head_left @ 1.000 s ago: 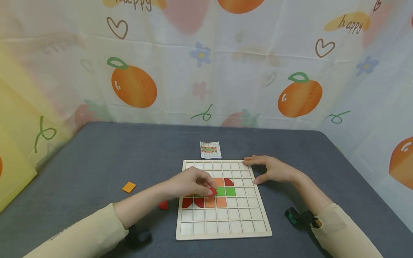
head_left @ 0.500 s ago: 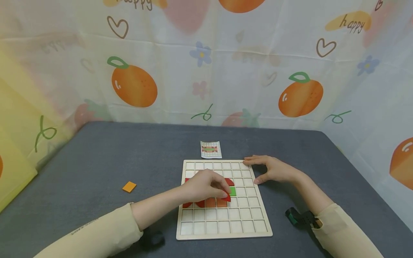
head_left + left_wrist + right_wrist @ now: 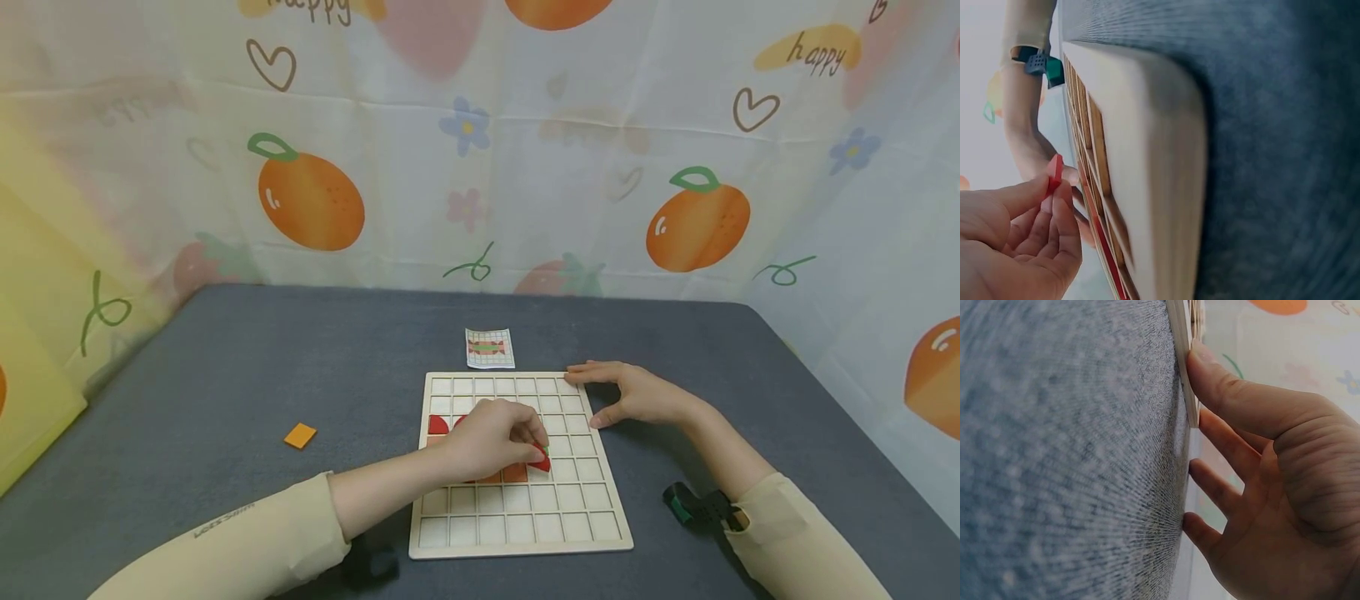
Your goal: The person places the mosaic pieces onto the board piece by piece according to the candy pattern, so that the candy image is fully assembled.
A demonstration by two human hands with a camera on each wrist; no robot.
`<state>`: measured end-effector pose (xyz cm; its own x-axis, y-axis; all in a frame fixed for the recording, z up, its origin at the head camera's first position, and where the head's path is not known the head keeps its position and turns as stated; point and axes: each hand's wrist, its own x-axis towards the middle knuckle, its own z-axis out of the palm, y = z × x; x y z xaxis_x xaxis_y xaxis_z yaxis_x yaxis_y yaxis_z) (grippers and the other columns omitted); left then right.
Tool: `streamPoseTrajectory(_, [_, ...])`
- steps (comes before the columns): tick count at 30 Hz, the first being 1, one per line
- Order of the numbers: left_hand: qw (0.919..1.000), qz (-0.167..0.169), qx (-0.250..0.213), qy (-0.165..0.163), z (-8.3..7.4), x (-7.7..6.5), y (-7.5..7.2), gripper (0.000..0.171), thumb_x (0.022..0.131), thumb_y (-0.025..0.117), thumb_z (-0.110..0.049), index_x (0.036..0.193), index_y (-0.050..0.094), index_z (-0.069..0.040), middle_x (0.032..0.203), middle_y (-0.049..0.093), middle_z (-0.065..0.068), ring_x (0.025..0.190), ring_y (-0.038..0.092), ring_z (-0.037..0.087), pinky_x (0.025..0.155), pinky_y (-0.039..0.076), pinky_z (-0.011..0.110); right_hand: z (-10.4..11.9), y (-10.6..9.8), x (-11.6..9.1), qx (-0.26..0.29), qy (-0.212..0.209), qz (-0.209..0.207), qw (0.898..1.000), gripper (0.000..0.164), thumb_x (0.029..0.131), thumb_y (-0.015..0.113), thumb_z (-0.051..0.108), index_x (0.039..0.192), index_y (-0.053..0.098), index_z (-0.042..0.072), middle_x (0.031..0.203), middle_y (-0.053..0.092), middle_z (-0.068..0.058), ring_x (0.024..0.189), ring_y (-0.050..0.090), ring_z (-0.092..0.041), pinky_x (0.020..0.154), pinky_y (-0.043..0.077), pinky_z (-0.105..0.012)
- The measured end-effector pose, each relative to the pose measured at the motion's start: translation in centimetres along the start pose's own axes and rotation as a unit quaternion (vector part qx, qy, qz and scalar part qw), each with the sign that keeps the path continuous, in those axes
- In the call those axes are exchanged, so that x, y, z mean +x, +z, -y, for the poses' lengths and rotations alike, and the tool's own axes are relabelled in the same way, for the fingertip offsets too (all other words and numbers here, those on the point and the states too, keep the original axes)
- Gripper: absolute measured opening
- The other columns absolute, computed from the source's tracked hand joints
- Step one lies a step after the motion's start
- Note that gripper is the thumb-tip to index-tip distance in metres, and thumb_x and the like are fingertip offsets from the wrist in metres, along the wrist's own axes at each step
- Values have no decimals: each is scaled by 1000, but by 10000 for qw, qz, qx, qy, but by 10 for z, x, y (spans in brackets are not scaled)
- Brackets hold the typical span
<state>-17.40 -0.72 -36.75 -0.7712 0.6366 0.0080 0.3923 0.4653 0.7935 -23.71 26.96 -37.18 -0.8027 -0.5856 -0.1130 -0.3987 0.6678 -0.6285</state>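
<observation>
In the head view, a pale wooden grid board [image 3: 517, 553] lies on the dark table. My left hand [image 3: 483, 437] reaches over its middle and pinches a red rounded-edge tile [image 3: 543, 463] between thumb and fingertips. The left wrist view shows this red tile [image 3: 1054, 174] standing above the board's surface. Red tiles [image 3: 438, 425] and orange-pink tiles [image 3: 516, 474] fill cells around the hand, which hides part of the pattern. My right hand [image 3: 633, 396] rests at the board's far right corner, its thumb against the side edge and fingers fairly straight along the corner.
A small card [image 3: 489, 352] printed with a coloured grid pattern lies beyond the board. One loose orange square tile [image 3: 300, 435] is on the table [image 3: 225, 375] to the left. A patterned curtain [image 3: 555, 167] hangs behind the table.
My left hand has moved right across the board with the red tile, uncovering red tiles at the left and covering the green ones. My right hand stays at the corner.
</observation>
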Motion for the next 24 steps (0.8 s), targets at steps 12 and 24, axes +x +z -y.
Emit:
streamPoseTrajectory(12, [9987, 136, 295, 403, 5, 6, 4, 12, 89, 71, -7, 96, 79, -10, 97, 78, 1, 96, 70, 13, 81, 50, 18, -1, 0, 0, -8, 18, 7, 10000, 74, 78, 81, 33, 143, 53, 12, 156, 42, -14, 151, 19, -46, 116, 19, -70])
streamPoseTrajectory(24, [9988, 192, 369, 271, 3, 8, 7, 10, 85, 74, -5, 93, 77, -10, 85, 76, 0, 76, 61, 1, 71, 46, 16, 0, 0, 0, -5, -8, 10, 10000, 74, 78, 81, 32, 143, 53, 12, 156, 42, -14, 151, 19, -46, 115, 19, -70])
